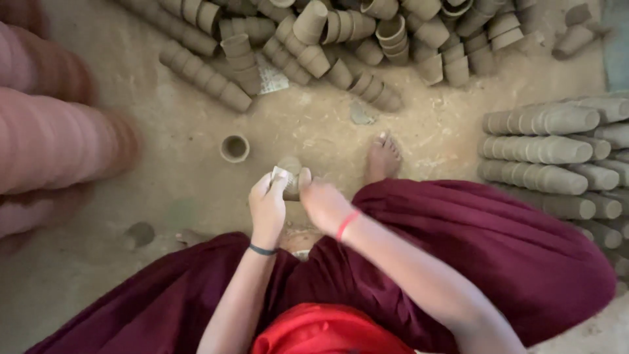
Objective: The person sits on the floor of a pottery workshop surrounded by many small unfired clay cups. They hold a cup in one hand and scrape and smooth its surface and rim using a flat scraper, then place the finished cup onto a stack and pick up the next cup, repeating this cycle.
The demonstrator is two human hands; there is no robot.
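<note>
A small unfired clay cup (290,172) is held between both my hands above the dirt floor. My left hand (267,206) pinches a pale scrap of paper or cloth (282,176) against the cup's side. My right hand (322,202), with a red band at the wrist, grips the cup from the right. A single clay cup (234,148) stands upright on the floor just ahead and to the left of my hands. My bare foot (382,157) rests on the floor to the right of the cup.
A loose heap of grey clay cups (341,39) lies ahead. Neat nested rows of cups (544,151) are stacked at the right. Blurred reddish stacked cups (52,137) fill the left edge. A maroon garment (472,249) covers my lap.
</note>
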